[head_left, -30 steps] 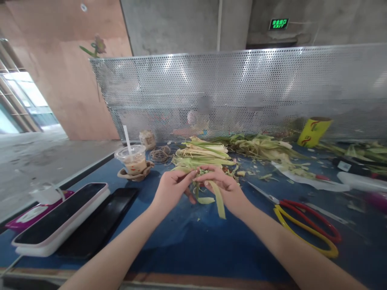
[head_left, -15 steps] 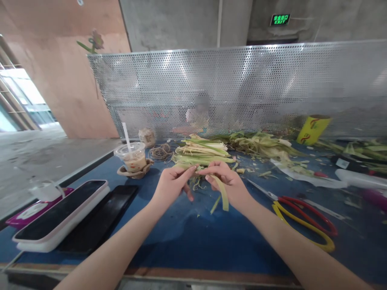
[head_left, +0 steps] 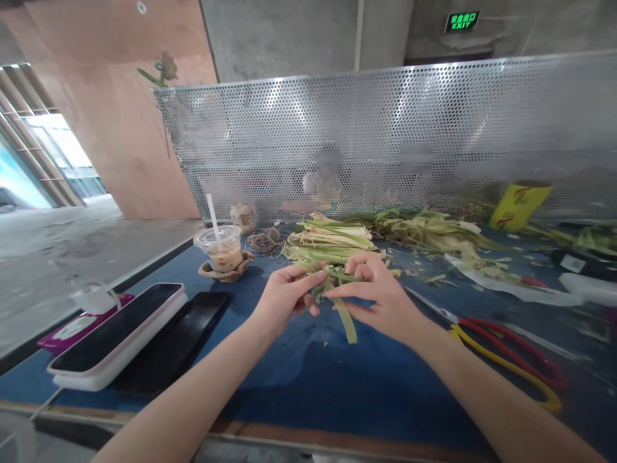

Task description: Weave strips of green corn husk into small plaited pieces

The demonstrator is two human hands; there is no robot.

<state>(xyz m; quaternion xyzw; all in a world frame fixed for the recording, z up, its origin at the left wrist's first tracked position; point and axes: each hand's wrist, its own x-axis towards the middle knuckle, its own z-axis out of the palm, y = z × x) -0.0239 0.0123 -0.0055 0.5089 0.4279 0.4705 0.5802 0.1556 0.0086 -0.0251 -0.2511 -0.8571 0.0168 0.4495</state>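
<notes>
Pinching the leafy piece (head_left: pixel 340 278) with thumb and forefinger together, the left hand (head_left: pixel 284 292) is in front of the pile of stalks (head_left: pixel 330 241), above the blue desk (head_left: pixel 299 386). The right hand (head_left: pixel 383 296) is just beside it; some of its fingers stand apart around the piece, but whether they clamp it, I cannot tell. Between the hands a flat pale strip (head_left: pixel 348 323) hangs down. This material is probably very light, soft and thin, and it may tear along its length. It seems best to hold it gently, by the fingertips, near its upper bend. The scissors (head_left: pixel 453 317) lie to the right on the desk.
</notes>
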